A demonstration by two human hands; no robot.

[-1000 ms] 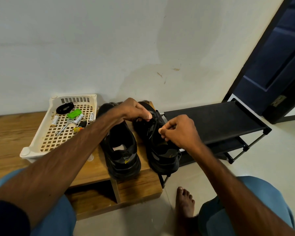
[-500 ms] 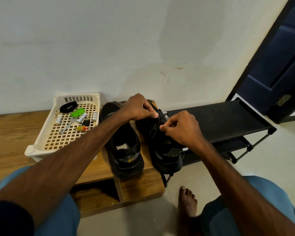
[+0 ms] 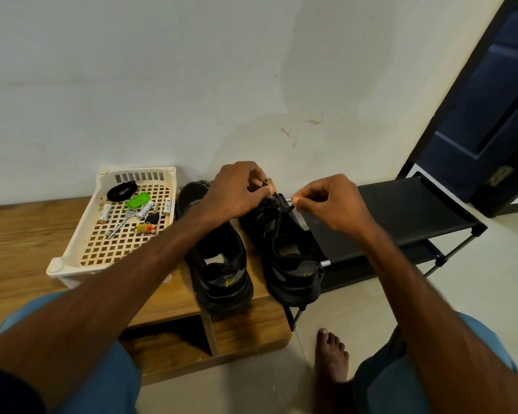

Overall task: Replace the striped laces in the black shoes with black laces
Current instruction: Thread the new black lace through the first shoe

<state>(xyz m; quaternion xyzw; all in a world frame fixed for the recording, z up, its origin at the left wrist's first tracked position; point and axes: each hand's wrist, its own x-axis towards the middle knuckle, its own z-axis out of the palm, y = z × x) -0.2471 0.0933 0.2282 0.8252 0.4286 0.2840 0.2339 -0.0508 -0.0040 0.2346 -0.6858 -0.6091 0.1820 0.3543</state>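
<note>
The black lace [image 3: 271, 206] lies across the toe end of the right shoe [image 3: 290, 264], whose length runs from the wall [image 3: 192, 85] back toward the person on the desk [image 3: 18, 234]. The left hand [image 3: 237, 189] pinches one end just left of that toe, and the right hand [image 3: 332, 201] pinches the other just right. Both are equally near, so lacing likely proceeds heelward.

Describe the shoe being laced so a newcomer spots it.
On the wooden bench, a white basket sits beside two black shoes. Pick the right shoe, by the black rack. Unlike the left shoe, its lace is pinched by the left hand and right hand.
</note>
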